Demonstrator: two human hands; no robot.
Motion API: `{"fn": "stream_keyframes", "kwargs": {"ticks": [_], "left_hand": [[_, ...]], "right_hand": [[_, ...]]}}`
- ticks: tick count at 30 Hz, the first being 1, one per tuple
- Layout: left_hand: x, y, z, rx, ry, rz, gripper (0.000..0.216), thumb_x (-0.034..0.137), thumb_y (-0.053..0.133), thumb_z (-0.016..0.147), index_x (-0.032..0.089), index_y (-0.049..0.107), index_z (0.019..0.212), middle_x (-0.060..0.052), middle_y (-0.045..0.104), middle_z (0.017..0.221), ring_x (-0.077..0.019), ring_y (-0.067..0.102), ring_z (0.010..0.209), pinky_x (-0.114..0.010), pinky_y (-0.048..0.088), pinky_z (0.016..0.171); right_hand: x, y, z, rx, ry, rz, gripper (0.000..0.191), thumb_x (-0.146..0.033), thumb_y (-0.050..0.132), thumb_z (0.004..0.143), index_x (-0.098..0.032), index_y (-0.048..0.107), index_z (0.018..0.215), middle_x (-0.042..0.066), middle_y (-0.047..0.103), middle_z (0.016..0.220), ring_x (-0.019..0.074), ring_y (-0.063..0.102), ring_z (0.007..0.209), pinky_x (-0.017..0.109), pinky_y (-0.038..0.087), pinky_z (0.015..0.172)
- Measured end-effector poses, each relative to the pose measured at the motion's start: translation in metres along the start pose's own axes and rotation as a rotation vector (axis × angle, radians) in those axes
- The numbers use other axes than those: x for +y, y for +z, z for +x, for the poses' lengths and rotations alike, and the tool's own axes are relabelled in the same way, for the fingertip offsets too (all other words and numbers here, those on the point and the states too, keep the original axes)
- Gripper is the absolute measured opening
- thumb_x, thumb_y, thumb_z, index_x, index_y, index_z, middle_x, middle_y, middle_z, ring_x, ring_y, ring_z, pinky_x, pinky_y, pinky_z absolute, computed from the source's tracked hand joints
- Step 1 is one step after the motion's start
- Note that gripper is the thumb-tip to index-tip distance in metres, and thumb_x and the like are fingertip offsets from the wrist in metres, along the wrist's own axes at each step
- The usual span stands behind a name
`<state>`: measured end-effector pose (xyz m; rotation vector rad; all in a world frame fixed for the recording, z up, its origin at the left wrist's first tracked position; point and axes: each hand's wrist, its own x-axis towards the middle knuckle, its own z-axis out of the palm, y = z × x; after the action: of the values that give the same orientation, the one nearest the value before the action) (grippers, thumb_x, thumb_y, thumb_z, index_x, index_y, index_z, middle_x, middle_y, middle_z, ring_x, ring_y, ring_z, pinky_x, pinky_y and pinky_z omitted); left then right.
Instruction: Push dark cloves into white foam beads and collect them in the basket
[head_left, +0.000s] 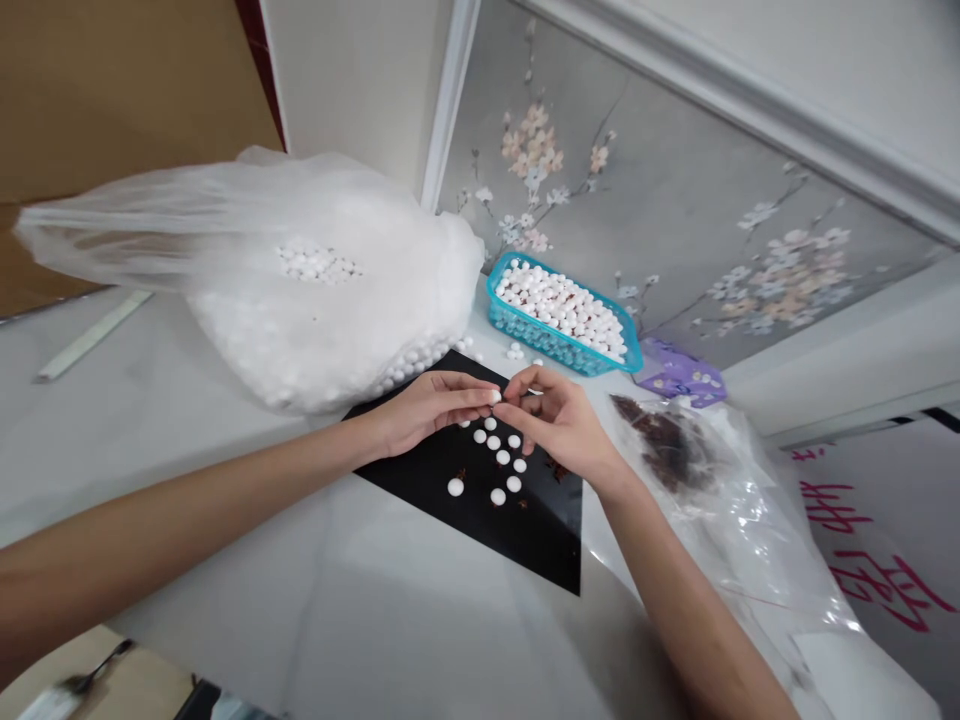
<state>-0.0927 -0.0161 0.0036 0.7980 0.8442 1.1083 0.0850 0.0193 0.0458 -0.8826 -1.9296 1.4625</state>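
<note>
- Nearest the camera, two bare forearms (225,510) reach in from eight and five o'clock.
- The left hand (427,405) pinches a white ball (496,397) above the black sheet (525,545); the right hand (559,420) meets it from three o'clock, though I cannot tell whether its fingertips grip anything.
- Loose balls (502,457) lie at six o'clock from the held one; a brushing wrist could roll them off.
- The blue tub (551,345), at one o'clock, is heaped, so a knock could spill it.
- The plump bag (330,310) at ten might slump if nudged.
</note>
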Motion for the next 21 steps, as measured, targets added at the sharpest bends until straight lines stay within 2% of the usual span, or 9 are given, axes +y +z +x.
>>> {"fn": "stream_keyframes", "kwargs": {"ticks": [5,9,13,16,19,21], "left_hand": [[0.007,0.000,-0.003,-0.082,-0.011,0.028,0.014,0.027,0.075,0.065,0.019,0.072,0.075,0.002,0.068,0.074,-0.0058,0.059,0.071,-0.016,0.048,0.072],[0.004,0.000,-0.004,-0.066,-0.021,0.017,0.015,0.027,0.076,0.064,0.018,0.072,0.075,0.002,0.068,0.075,-0.0064,0.060,0.071,-0.018,0.048,0.074],[0.004,0.000,-0.003,-0.038,-0.018,0.033,0.017,0.029,0.075,0.065,0.018,0.071,0.077,0.001,0.068,0.075,-0.0071,0.060,0.070,-0.021,0.049,0.076],[0.006,-0.003,0.000,0.025,0.087,0.260,0.021,0.031,0.071,0.068,0.018,0.069,0.084,0.000,0.068,0.078,-0.0105,0.061,0.075,-0.024,0.048,0.076],[0.004,-0.010,0.005,0.171,0.251,0.668,0.020,0.031,0.066,0.072,0.017,0.067,0.085,-0.001,0.068,0.080,-0.0134,0.061,0.077,-0.026,0.047,0.073],[0.001,-0.016,0.008,0.232,0.331,0.913,0.017,0.030,0.062,0.073,0.017,0.067,0.083,-0.002,0.067,0.081,-0.0133,0.060,0.072,-0.026,0.046,0.068]], "right_hand": [[0.005,-0.002,0.002,-0.053,0.010,0.138,0.022,-0.028,0.073,0.068,-0.018,0.055,0.076,-0.006,0.052,0.071,0.0019,0.047,0.041,0.015,0.046,0.036],[0.010,-0.001,0.004,-0.039,0.064,0.190,0.024,-0.030,0.075,0.065,-0.017,0.055,0.073,-0.006,0.052,0.067,0.0002,0.040,0.036,0.013,0.037,0.029],[0.011,-0.002,0.006,-0.021,0.125,0.136,0.030,-0.038,0.075,0.063,-0.018,0.053,0.071,-0.008,0.049,0.061,0.0005,0.033,0.035,0.015,0.028,0.029],[0.017,-0.006,0.010,0.024,0.143,-0.061,0.032,-0.044,0.071,0.065,-0.017,0.054,0.072,-0.006,0.049,0.061,0.0023,0.034,0.039,0.018,0.025,0.034],[0.032,-0.009,0.017,0.141,0.128,-0.291,0.032,-0.045,0.069,0.065,-0.016,0.059,0.075,-0.007,0.043,0.055,0.0052,0.036,0.045,0.020,0.029,0.043],[0.043,-0.008,0.021,0.175,0.112,-0.360,0.030,-0.042,0.070,0.065,-0.015,0.064,0.079,-0.008,0.037,0.052,0.0063,0.034,0.047,0.022,0.029,0.047]]}}
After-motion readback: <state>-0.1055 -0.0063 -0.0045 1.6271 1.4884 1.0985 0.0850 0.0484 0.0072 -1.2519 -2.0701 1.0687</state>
